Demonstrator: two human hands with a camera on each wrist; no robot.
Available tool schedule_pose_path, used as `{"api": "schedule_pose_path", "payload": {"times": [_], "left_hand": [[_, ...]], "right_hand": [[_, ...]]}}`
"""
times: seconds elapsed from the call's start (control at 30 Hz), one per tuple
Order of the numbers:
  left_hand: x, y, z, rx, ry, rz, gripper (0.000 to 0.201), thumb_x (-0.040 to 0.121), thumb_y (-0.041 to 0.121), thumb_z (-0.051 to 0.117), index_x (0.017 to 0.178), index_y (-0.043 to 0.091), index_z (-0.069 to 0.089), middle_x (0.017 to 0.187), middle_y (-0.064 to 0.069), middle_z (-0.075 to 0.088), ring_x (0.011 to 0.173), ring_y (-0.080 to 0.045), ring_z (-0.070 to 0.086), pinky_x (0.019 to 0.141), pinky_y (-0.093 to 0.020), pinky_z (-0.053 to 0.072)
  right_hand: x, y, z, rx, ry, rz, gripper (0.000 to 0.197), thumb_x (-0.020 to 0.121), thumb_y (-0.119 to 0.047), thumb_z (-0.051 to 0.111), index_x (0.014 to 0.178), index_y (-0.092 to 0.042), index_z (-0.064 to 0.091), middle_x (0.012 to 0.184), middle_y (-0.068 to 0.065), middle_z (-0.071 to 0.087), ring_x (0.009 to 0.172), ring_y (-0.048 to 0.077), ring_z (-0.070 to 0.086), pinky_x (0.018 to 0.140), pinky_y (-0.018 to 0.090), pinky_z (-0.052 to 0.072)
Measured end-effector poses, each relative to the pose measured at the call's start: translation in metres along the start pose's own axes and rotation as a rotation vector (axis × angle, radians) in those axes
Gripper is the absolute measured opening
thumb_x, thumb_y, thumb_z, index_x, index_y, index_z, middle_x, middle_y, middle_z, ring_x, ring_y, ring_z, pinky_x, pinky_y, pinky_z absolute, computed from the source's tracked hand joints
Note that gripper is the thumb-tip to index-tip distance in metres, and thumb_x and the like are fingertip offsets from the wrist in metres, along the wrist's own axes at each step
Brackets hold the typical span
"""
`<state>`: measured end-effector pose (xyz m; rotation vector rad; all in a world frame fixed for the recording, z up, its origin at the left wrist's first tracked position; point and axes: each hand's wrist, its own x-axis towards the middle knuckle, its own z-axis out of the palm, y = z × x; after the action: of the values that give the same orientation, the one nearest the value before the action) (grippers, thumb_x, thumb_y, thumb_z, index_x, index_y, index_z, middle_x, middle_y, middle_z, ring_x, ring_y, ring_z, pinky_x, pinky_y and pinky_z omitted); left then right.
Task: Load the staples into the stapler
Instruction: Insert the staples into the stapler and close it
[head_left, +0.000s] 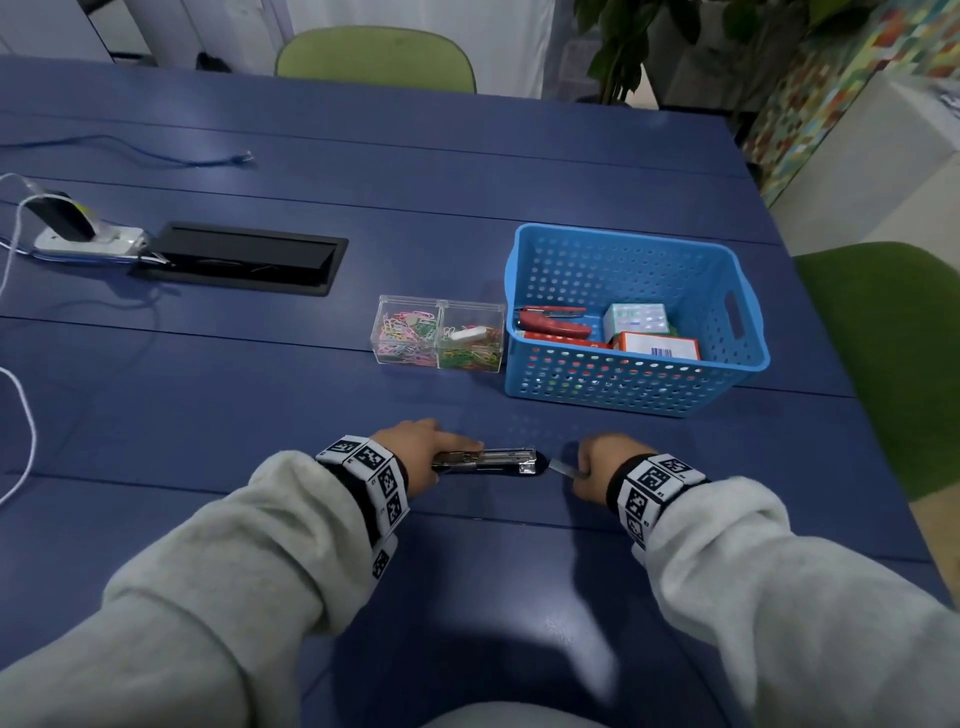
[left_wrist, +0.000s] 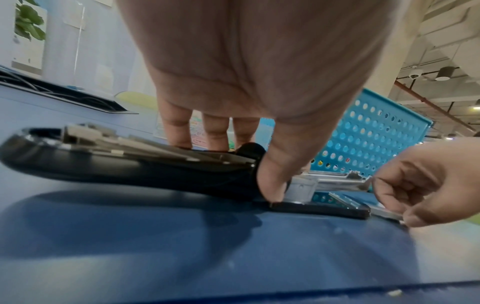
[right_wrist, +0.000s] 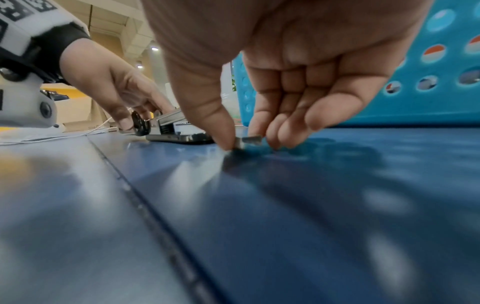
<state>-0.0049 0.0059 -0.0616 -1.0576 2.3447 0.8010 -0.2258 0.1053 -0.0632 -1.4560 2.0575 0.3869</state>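
Observation:
A black stapler (head_left: 488, 461) lies on the blue table (head_left: 467, 597) with its lid folded flat to the left (left_wrist: 130, 168) and its metal magazine (left_wrist: 332, 181) exposed. My left hand (head_left: 452, 457) grips the stapler at the hinge, thumb (left_wrist: 272, 181) on the near side and fingers on the far side. Just right of the stapler's front end, my right hand (head_left: 579, 470) pinches a short silver strip of staples (right_wrist: 249, 140) between thumb and fingers, low against the table. The strip sits apart from the magazine.
A blue perforated basket (head_left: 634, 395) behind my right hand holds a red stapler (head_left: 553, 325) and staple boxes (head_left: 636, 318). Left of it stand two clear boxes of paper clips (head_left: 439, 332). A black cable hatch (head_left: 244, 257) and power strip (head_left: 88, 239) lie at the far left.

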Motion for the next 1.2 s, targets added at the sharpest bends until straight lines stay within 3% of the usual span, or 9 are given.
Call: {"api": "schedule_pose_path", "payload": {"times": [0.13, 0.2, 0.27, 0.4, 0.47, 0.63, 1.07, 1.2], "left_hand": [[0.0, 0.0, 0.001, 0.01, 0.005, -0.004, 0.067, 0.082, 0.01, 0.051, 0.13, 0.054, 0.036, 0.128, -0.005, 0.047, 0.119, -0.029, 0.048, 0.1, -0.044, 0.046], [0.001, 0.001, 0.0, 0.015, 0.005, -0.002, 0.066, 0.082, 0.01, 0.051, 0.13, 0.053, 0.036, 0.129, -0.005, 0.047, 0.12, -0.03, 0.047, 0.099, -0.045, 0.046], [0.001, 0.001, 0.0, 0.02, 0.001, -0.002, 0.066, 0.082, 0.01, 0.051, 0.13, 0.052, 0.036, 0.129, -0.005, 0.047, 0.119, -0.03, 0.047, 0.099, -0.045, 0.046], [0.001, 0.002, -0.002, 0.033, 0.005, 0.0, 0.065, 0.082, 0.011, 0.051, 0.13, 0.053, 0.037, 0.127, -0.006, 0.049, 0.118, -0.031, 0.048, 0.098, -0.047, 0.046], [0.0, 0.003, -0.002, 0.04, 0.007, -0.002, 0.064, 0.082, 0.011, 0.051, 0.13, 0.053, 0.037, 0.126, -0.006, 0.049, 0.118, -0.03, 0.048, 0.097, -0.046, 0.047], [0.0, 0.003, -0.002, 0.041, 0.007, -0.002, 0.064, 0.082, 0.011, 0.051, 0.129, 0.053, 0.037, 0.125, -0.006, 0.049, 0.116, -0.031, 0.05, 0.097, -0.047, 0.047], [0.003, 0.0, -0.001, 0.032, 0.02, 0.008, 0.064, 0.082, 0.011, 0.05, 0.128, 0.055, 0.038, 0.125, -0.006, 0.05, 0.115, -0.03, 0.051, 0.097, -0.046, 0.047], [0.003, 0.001, -0.001, 0.041, 0.022, 0.015, 0.064, 0.083, 0.011, 0.05, 0.129, 0.054, 0.038, 0.126, -0.006, 0.049, 0.116, -0.03, 0.05, 0.097, -0.047, 0.047]], "right_hand": [[-0.006, -0.001, -0.012, 0.171, 0.124, 0.003, 0.011, 0.073, -0.027, 0.063, 0.074, -0.022, 0.054, 0.088, 0.007, 0.065, 0.087, 0.028, 0.062, 0.079, 0.032, 0.052], [-0.006, -0.007, -0.017, 0.274, 0.188, -0.071, 0.011, 0.073, -0.025, 0.064, 0.083, -0.022, 0.061, 0.082, 0.002, 0.062, 0.082, 0.024, 0.062, 0.078, 0.03, 0.051], [-0.005, -0.018, -0.02, 0.246, 0.176, -0.186, 0.024, 0.077, -0.024, 0.063, 0.1, -0.019, 0.064, 0.085, -0.002, 0.055, 0.081, 0.019, 0.056, 0.082, 0.03, 0.049], [-0.003, -0.035, -0.016, 0.064, 0.132, -0.333, 0.02, 0.08, -0.023, 0.058, 0.093, -0.011, 0.068, 0.093, 0.009, 0.055, 0.09, 0.029, 0.058, 0.083, 0.037, 0.051], [-0.002, -0.037, -0.013, 0.03, 0.125, -0.342, 0.021, 0.081, -0.024, 0.057, 0.094, -0.014, 0.069, 0.098, 0.011, 0.058, 0.091, 0.03, 0.058, 0.08, 0.037, 0.051], [-0.001, -0.041, -0.013, -0.007, 0.122, -0.368, 0.021, 0.082, -0.029, 0.058, 0.092, -0.015, 0.071, 0.088, 0.007, 0.05, 0.089, 0.031, 0.058, 0.075, 0.034, 0.049], [0.002, -0.044, -0.011, -0.051, 0.124, -0.379, 0.023, 0.082, -0.025, 0.056, 0.095, -0.013, 0.07, 0.102, 0.011, 0.058, 0.094, 0.031, 0.058, 0.079, 0.033, 0.049], [0.002, -0.046, -0.014, -0.07, 0.108, -0.385, 0.021, 0.082, -0.023, 0.056, 0.091, -0.012, 0.07, 0.093, 0.011, 0.053, 0.094, 0.032, 0.057, 0.077, 0.034, 0.047]]}}
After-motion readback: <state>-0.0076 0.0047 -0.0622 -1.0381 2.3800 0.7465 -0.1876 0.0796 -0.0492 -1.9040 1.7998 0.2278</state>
